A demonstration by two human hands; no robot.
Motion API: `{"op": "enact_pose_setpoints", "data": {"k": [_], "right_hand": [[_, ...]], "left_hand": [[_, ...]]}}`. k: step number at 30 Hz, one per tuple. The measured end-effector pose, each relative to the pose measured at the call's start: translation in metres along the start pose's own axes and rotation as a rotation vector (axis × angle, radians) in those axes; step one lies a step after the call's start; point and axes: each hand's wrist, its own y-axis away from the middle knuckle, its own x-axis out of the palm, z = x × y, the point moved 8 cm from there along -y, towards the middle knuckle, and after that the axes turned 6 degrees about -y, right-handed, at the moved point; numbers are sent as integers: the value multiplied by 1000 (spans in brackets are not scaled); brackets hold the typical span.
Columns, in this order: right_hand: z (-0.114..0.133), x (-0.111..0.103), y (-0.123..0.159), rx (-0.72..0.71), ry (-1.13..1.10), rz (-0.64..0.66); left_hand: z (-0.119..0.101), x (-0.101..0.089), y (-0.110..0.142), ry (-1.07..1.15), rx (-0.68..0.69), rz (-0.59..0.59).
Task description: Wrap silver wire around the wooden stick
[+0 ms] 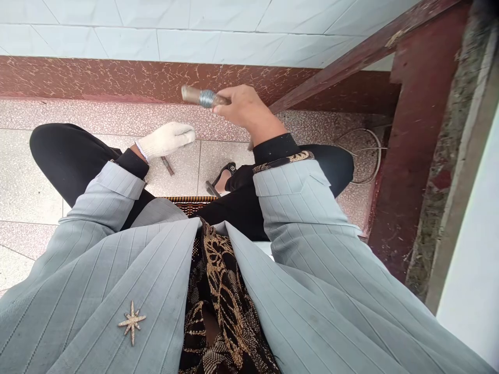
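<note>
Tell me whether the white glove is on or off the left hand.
On. The white glove covers the left hand and ends at the wrist, just short of the black sleeve.

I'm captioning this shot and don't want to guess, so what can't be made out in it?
All in the head view:
Stick: the right hand hides the part it grips.
Small rod: the gloved left hand may hide its upper end; held or lying is unclear.
Wire: too blurred to count its turns.
Cord: partly hidden behind the right knee.
Woven seat: mostly covered by coat and trousers.
</note>
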Motion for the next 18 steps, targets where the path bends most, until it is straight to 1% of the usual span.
{"op": "enact_pose_setpoints", "data": {"k": [3,7,9,11,14,16,18], "right_hand": [[-5,2,-1,7,38,-12],[-27,2,-11,50,155,-7],[-37,5,-15,74,177,48],[-40,10,-14,85,136,134],[-27,13,1,76,20,255],[-11,11,16,40,-74,295],[4,2,27,-26,-238,236]], "left_hand": [[5,-6,1,37,-23,-49],[15,-16,2,56,-58,-126],[18,-19,2,60,-72,-139],[18,-23,3,80,-90,-158],[22,-28,4,158,-159,-194],[24,-28,4,211,-176,-211],[25,-24,1,285,-140,-208]]}}
